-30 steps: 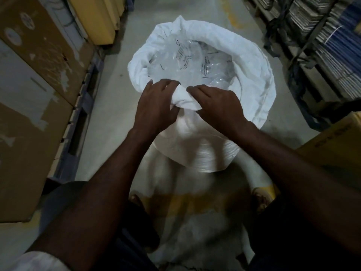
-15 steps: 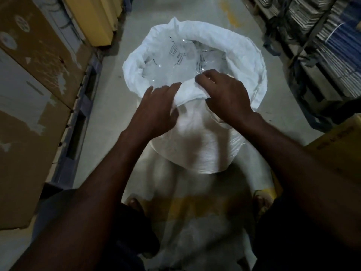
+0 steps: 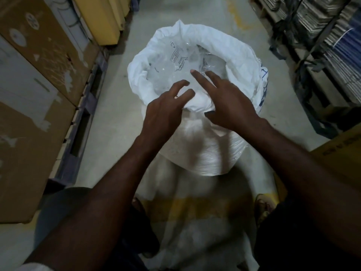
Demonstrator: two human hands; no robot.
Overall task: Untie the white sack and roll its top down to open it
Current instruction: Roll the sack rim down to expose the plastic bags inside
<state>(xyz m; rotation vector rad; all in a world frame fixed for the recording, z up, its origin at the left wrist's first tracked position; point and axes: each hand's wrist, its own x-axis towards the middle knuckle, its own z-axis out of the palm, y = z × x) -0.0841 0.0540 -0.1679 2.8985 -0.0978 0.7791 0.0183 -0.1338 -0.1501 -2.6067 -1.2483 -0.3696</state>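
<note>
The white sack (image 3: 234,49) stands open on the floor in front of me, its top rolled down into a thick rim all round. Clear plastic packets with dark print (image 3: 175,59) show inside its mouth. My left hand (image 3: 164,112) hovers over the near rim with fingers spread and loose, holding nothing. My right hand (image 3: 226,100) lies just beside it over the same stretch of rim, fingers splayed out above the packets, thumb by the rolled edge. Neither hand grips the fabric.
Cardboard boxes (image 3: 33,85) are stacked on a pallet along the left. Yellow boxes (image 3: 101,18) stand at the back left. Shelves of stacked bundles (image 3: 328,36) line the right. Another carton (image 3: 343,151) sits at near right. My feet flank the sack's base.
Both hands pinched the near rim a second ago. They have since let it go, lifted and spread their fingers over the sack's mouth.
</note>
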